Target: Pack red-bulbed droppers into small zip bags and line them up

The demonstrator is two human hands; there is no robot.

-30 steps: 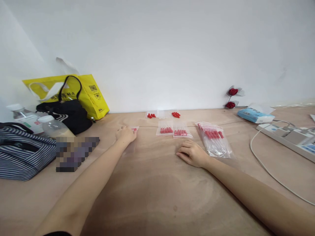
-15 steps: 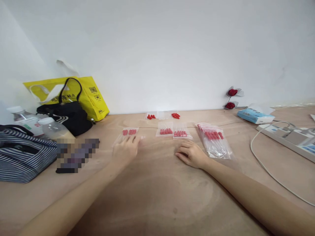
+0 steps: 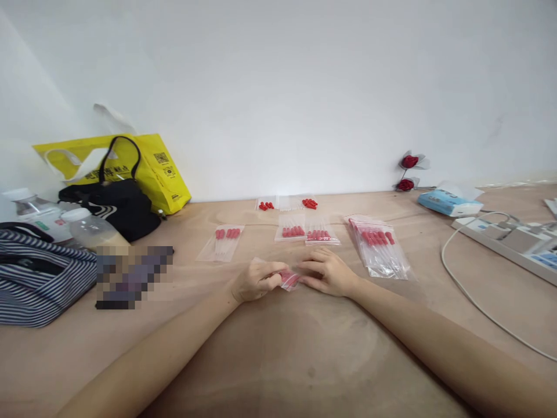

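Between my hands, just above the table, is a small clear zip bag [image 3: 289,280] with a reddish band. My left hand [image 3: 260,280] is closed, pinching its left side between thumb and fingers. At its right edge my right hand [image 3: 329,273] has thumb and curled fingers closed on the bag; part of the grip is hidden. Beyond them lie a zip bag of red-bulbed droppers [image 3: 227,233] on the left and two more, a middle bag [image 3: 292,230] and its neighbour [image 3: 321,235]. A stack of filled bags [image 3: 378,239] rests right of my right hand.
Loose red bulbs [image 3: 266,205] and another pile [image 3: 310,204] lie on clear bags by the wall. Left are a striped pouch [image 3: 47,278], bottles [image 3: 98,232], a yellow bag [image 3: 172,180] and a blurred dark object. Right are tissues [image 3: 448,202], roses and a power strip [image 3: 517,247] with a cable.
My left hand has moved right and nearer, away from the left dropper bag, and now holds a small zip bag up against my right hand. My right hand has shifted slightly left.
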